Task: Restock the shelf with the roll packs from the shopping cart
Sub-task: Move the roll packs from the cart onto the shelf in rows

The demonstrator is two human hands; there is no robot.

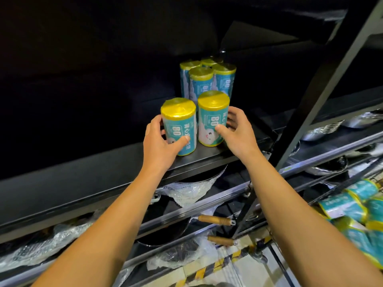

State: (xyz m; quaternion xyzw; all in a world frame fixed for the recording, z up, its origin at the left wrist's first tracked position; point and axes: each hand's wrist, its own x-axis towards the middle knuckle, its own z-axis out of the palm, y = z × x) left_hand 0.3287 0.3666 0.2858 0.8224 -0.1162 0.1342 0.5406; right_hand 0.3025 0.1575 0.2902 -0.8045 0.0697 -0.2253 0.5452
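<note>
At the centre of the frame, on the black shelf (83,179), my left hand (160,145) grips a teal roll pack with a yellow top (179,123), my thumb across its printed front and my fingers (159,123) curled round its left side. This pack stands upright near the shelf's front edge. Just to its right a second roll pack (211,112) stands upright too, and my right hand (237,131) holds it, thumb on its front, fingers wrapped round its right side. The two packs stand just beside each other; whether they touch I cannot tell. Behind them, toward the dark back of the shelf, four more roll packs (202,81) stand in a tight cluster. At the lower right edge of the frame, further teal and yellow packs (352,206) lie heaped on their sides in what looks like the cart. Below the shelf, at lower centre, pans with wooden handles (214,220) and bubble wrap (190,191) sit on lower shelves.
</note>
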